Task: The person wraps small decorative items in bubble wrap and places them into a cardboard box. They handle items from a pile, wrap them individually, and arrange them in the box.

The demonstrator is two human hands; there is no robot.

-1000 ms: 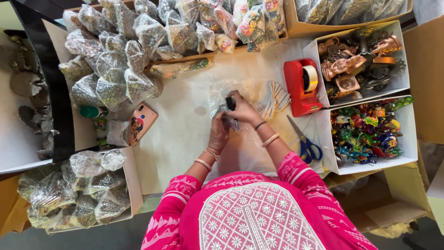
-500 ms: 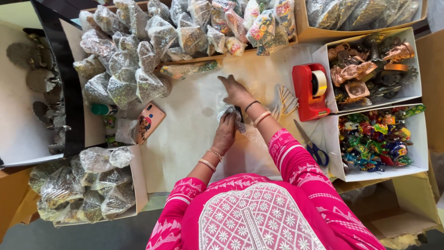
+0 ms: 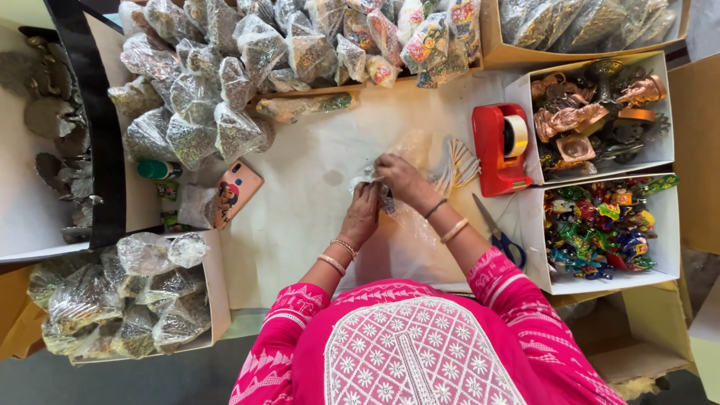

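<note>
White-papered desk [image 3: 300,225]: filled packets [image 3: 217,90] heaped at far-left corner; both hands, left hand [image 3: 363,216] and right hand [image 3: 401,180], pinch one clear packet [image 3: 390,196], apparently unsealed; tape dispenser [image 3: 504,148] untouched.

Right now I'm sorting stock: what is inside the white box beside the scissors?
The white box holds a heap of small, brightly multicoloured pieces, right of the blue-handled scissors. Only the top layer shows; anything beneath and the box floor are covered.

I can't tell what my two grips pinch: the small thing [image 3: 379,187] is hidden under fingers. Far bags [image 3: 300,30] are cut off.
</note>
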